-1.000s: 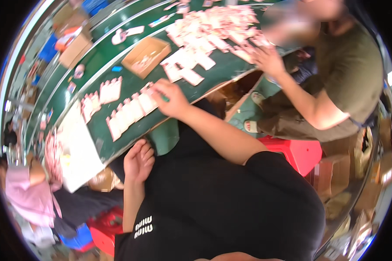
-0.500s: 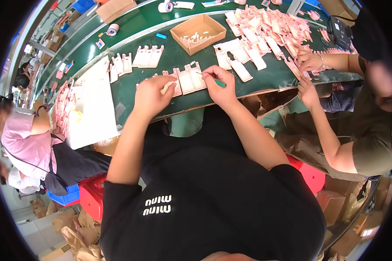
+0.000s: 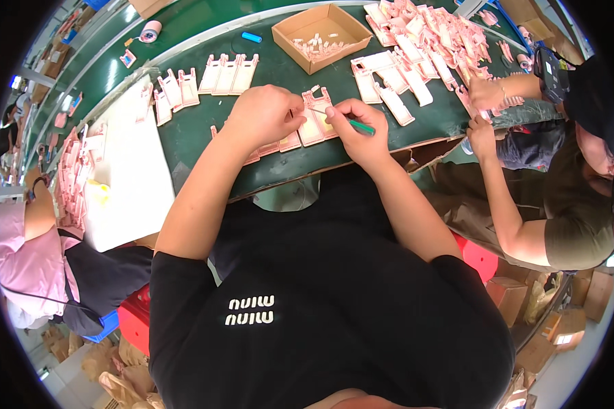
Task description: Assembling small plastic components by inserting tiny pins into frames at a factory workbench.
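1. While I watch remotely, the pink casing [image 3: 312, 131] lies flat on the green bench [image 3: 208, 140], between the hands: just right of the left hand [image 3: 262, 117], just left of the right hand [image 3: 365, 144].
2. Its long axis runs away from the person, roughly crosswise to the tool shaft. Both hands are close; I can't call one nearer.
3. Right hand: thumb and fingers pinch a green-handled tool [image 3: 363, 127], its thin shaft pointing left over the casing's far part. Tip contact: can't tell.
4. Left hand: fingers curled, thumb near forefinger; can't tell if anything is pinched.
5. Around: row casings [image 3: 290, 142] below the left hand, carton [image 3: 341, 56] of small white pieces [image 3: 320, 46] beyond both hands, pink heap [image 3: 443, 37] beyond and right of the right hand.
6. Versus half a second ago: left hand is closer to the right, its fingertips now by the shaft; right hand still grips the tool.
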`<state>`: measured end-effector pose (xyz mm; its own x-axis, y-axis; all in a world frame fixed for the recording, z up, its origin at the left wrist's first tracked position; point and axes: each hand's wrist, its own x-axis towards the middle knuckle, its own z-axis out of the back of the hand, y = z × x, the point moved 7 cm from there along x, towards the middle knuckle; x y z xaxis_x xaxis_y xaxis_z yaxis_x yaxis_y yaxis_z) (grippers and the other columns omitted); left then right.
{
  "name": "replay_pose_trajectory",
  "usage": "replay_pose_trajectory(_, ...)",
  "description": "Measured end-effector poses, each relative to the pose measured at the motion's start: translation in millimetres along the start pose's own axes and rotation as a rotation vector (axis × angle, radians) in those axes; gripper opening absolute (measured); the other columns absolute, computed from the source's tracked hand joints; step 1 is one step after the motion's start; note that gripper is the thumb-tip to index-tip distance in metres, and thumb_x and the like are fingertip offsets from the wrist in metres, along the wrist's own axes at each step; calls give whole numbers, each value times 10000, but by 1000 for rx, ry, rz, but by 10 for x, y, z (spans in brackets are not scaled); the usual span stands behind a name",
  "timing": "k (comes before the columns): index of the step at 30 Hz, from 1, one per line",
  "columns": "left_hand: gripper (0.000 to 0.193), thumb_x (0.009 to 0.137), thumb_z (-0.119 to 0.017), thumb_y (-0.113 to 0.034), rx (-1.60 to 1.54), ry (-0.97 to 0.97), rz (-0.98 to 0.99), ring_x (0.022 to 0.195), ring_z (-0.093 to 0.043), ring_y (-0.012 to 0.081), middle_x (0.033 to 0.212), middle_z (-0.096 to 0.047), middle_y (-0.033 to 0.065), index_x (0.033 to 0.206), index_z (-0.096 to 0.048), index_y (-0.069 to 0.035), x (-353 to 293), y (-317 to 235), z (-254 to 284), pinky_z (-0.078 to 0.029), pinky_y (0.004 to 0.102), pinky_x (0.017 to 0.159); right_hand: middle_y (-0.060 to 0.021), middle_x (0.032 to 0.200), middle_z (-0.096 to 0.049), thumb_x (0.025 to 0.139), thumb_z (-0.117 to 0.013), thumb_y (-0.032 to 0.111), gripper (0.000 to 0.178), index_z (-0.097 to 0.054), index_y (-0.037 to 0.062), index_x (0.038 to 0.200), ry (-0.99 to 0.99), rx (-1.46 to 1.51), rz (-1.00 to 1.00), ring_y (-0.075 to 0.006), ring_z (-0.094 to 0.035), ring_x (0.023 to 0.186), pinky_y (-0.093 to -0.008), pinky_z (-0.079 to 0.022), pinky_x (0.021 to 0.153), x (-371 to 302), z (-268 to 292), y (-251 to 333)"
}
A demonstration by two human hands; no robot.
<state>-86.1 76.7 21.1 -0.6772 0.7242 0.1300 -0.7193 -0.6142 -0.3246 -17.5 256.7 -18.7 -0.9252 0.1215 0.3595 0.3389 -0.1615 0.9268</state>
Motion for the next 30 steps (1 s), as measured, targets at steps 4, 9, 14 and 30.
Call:
replay_pose_trajectory(4,182,888,-829,-280,21,-12,-22,820,-749,322,848,-768,70,939,-802,-108,-25,48,-41,-583,466,700,-8,887,-745,1006,-754,6,66,-731,-12,947,32,-36,44,-53,-640,782,-228,-516,718,-13,-94,143)
replay_pose_trajectory(9,203,885,-837,-269,-71,-3,58,827,-751,323,859,-779,83,988,-820,-94,-27,92,-43,-584,461,723,-68,865,-737,938,-719,-45,18,-720,-32,951,84,-240,150,-90,-669,757,-253,-535,693,-24,-144,179)
replay_pose_trajectory(14,214,886,-839,-263,-54,46,86,821,-751,331,863,-784,93,1013,-831,-90,-14,93,-43,-586,463,731,-78,875,-743,915,-715,-53,36,-711,-36,946,74,-258,159,-116,-689,762,-269,-552,710,3,-161,175)
replay_pose_trajectory(30,237,892,-837,-263,-120,43,111,802,-753,356,834,-784,112,1069,-848,-107,-54,88,-23,-592,460,729,-118,915,-751,868,-704,-89,94,-698,-36,945,114,-323,227,-185,-716,793,-293,-563,738,-25,-182,227)
